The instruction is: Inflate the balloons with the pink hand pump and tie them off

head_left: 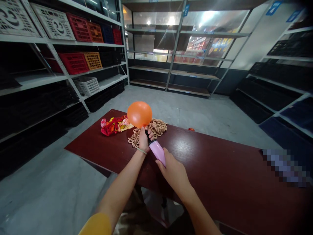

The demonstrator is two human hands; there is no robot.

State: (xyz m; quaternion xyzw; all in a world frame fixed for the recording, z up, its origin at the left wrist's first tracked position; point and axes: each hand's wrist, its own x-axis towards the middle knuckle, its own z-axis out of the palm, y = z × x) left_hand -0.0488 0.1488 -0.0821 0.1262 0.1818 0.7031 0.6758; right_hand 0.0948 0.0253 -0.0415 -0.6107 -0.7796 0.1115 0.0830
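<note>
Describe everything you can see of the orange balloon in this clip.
The orange balloon is inflated to a smooth, rounded shape, slightly wider than tall in this view, with pale highlights on what looks like thin rubber. Its neck end points down to the left hand, which closes around the black end of the lilac pump; the fingers hide how the two join. In view, the balloon overlaps the beige coils on the table.

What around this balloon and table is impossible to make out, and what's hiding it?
- Head view: the neck of the orange balloon on the nozzle, covered by the left hand.
- Head view: the near end of the pink pump, inside the right hand.
- Head view: the purplish item, pixelated.
- Head view: the small red object, partly behind the table edge.
</note>
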